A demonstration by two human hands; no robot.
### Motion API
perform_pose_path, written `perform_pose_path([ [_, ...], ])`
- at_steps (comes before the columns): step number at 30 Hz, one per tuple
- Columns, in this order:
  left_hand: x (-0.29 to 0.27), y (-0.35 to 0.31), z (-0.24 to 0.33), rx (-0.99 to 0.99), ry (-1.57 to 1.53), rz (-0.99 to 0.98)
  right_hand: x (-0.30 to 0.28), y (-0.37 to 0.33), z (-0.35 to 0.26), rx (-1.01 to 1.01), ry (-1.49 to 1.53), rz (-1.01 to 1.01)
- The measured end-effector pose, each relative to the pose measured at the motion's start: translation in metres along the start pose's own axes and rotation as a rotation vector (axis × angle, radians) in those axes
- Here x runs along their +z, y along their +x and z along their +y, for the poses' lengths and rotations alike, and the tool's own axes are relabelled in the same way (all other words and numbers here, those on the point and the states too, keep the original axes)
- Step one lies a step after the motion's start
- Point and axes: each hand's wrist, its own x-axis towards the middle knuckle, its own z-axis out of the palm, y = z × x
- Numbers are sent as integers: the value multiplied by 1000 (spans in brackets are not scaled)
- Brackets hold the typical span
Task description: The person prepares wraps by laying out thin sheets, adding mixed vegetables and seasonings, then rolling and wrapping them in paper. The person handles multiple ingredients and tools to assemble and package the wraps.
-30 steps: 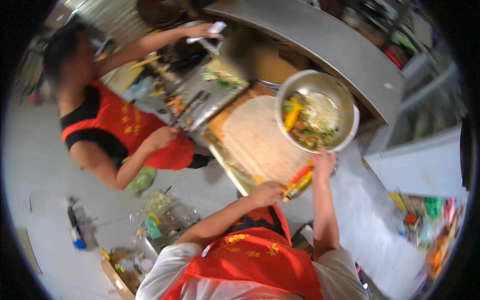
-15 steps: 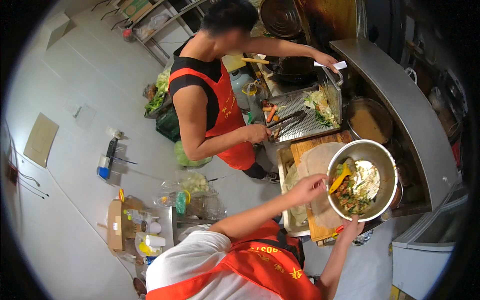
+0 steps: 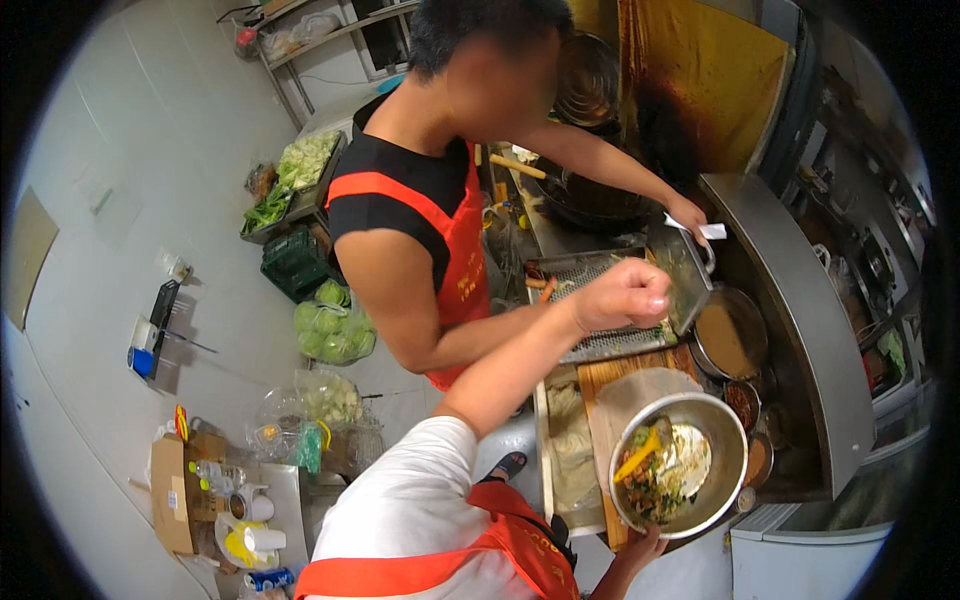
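My right hand grips the near rim of a steel mixing bowl. Inside the bowl lie a chopped mix of greens and brown bits and a yellow-handled spoon. My left hand is raised over a perforated metal tray, its fingers curled closed; anything inside them is hidden. Under the bowl's far edge, thin beige sheets rest on a wooden board. A co-worker's hand holds the tray's handle with a white cloth.
The co-worker stands close at the far left, one forearm behind mine. Beyond the tray sits a black wok. A pot of brown sauce and smaller bowls line the right, beside a steel counter edge. A pale bin stands left of the board.
My left hand has left the bowl and swung up and away over the tray, fingers curled. The bowl has shifted left and nearer in view. The co-worker's tongs have become hidden.
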Motion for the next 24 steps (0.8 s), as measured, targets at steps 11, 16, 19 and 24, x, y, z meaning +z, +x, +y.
perform_pose_path([
  [11,-41,16,-34,-86,-93,-69,18,-35,13,-29,-135,237],
  [16,-1,61,-40,83,660,-282,41,-45,2,-17,-101,302],
  [19,16,65,-66,96,1290,-340,-27,-10,39,33,-56,283],
  [24,32,85,-99,18,1350,-572,-5,-24,12,-24,-40,124],
])
